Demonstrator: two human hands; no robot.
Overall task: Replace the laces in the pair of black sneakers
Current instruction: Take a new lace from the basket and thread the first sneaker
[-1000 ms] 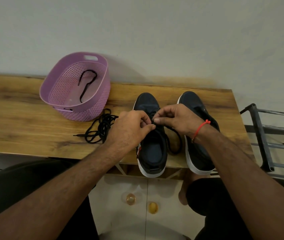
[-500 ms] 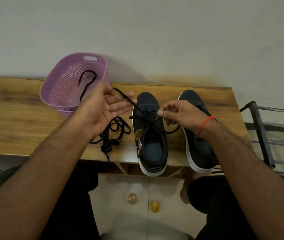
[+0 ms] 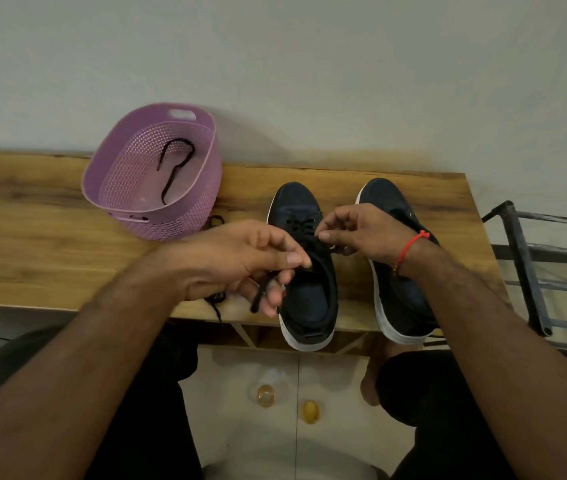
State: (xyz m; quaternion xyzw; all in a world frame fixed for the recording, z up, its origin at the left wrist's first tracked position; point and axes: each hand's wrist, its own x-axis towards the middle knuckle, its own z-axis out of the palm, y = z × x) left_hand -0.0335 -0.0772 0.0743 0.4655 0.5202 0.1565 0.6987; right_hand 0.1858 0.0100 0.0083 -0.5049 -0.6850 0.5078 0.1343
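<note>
the left hand [image 3: 240, 261] was raised near the purple basket [image 3: 202, 199] half a second ago; now it came back down beside the left sneaker [image 3: 304, 271], pinching the black lace [image 3: 264, 289]. the right hand [image 3: 361, 233] still pinches the lace over the eyelets. the right sneaker [image 3: 396, 289] stands just beside, both on the wooden table [image 3: 33, 237] against a pale wall [image 3: 309, 64].

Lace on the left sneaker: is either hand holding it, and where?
Both. Left hand pinches the lace near its free end, the tip poking out below the fingers. Right hand pinches it at the eyelets of the sneaker.
</note>
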